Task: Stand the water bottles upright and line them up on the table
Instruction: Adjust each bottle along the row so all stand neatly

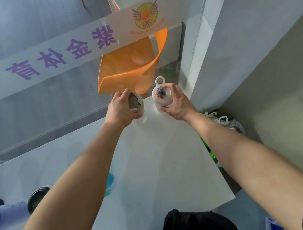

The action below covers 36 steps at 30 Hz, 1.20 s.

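Note:
Two bottles stand upright side by side at the far end of the white table [158, 161]. My left hand [121, 109] grips the left one, a pale bottle with a grey lid [135, 102]. Wrapped around the right one is my right hand [177, 103]; this white bottle [160, 94] has a loop handle and small coloured parts on its cap. A dark-lidded bottle [38, 198] and a blue-and-white bottle [3, 217] lie on their sides at the left, near the table's front. A teal-capped bottle [109, 181] shows partly behind my left forearm.
A glass partition with a frosted band and purple lettering [59, 53] runs behind the table. An orange shape [127, 68] is seen through it. White walls close the right side. Bags [222, 120] sit on the floor right of the table. A black bag [189, 228] is nearest me.

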Motion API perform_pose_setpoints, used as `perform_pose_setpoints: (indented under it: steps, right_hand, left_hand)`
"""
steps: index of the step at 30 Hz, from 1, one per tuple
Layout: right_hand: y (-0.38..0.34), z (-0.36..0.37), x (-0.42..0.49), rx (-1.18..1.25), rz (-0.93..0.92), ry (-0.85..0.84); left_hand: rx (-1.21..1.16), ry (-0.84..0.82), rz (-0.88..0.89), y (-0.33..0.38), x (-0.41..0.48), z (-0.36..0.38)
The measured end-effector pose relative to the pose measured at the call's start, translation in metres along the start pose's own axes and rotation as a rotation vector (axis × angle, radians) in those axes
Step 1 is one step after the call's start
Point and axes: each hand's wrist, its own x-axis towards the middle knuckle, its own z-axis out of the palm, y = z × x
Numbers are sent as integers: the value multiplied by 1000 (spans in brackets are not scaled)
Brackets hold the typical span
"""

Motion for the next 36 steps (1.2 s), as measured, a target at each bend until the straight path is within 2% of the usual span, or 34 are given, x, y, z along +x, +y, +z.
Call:
perform_pose_setpoints:
  steps: [7,15,22,24,27,31,33,36]
  right_hand:
    - [-1,-3,4,-32,20,-54]
    - [-13,-24,-4,-133,78,-97]
    - [-13,-20,-54,-261,140,129]
    - [-14,-4,-73,-314,194,26]
    - [-30,26,-95,-388,231,-233]
    - [-86,70,-111,-395,28,-551]
    - [-124,92,-118,-360,-99,-602]
    - [-182,118,-128,-269,-291,-546]
  left_hand:
    - [-1,10,1,-1,-1,3]
    - [129,7,29,0,-1,2]
    - [156,-44,-13,-12,-15,-15]
    - [164,-17,-17,-25,-29,-27]
    - [165,21,-50,-51,-61,-43]
    - [137,73,-110,-99,-116,-67]
    - [134,107,-145,-121,-143,-83]
    - [131,172,-187,-152,-182,-103]
